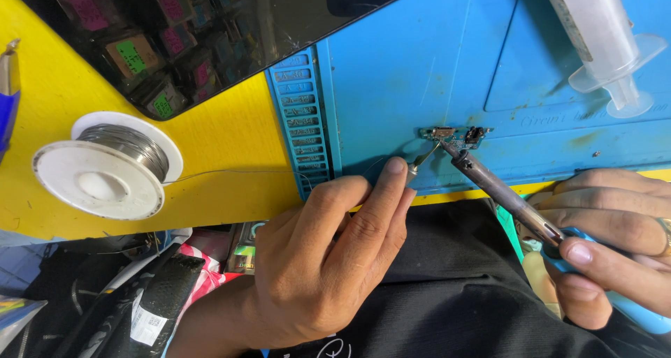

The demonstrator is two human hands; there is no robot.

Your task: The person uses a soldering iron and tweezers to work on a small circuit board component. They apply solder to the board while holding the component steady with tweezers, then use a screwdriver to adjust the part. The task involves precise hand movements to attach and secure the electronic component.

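The right hand (615, 239) grips the soldering iron (489, 183); the left hand (328, 260) pinches tweezers (419, 164). The tiny circuit board (451, 134) looks light and fragile, best held by its edges.

Blue mat (419, 71), yellow table (224, 141) (white solder spool (105, 166)).

A yellow tabletop (210, 131) is seen across the left and middle of the frame, evenly lit. The upper right is covered by a blue work mat (419, 57) with a ridged strip along its left edge. A glossy black panel (293, 9) is laid across the upper left, and coloured squares are reflected in it. Dark clutter is seen at the lower left
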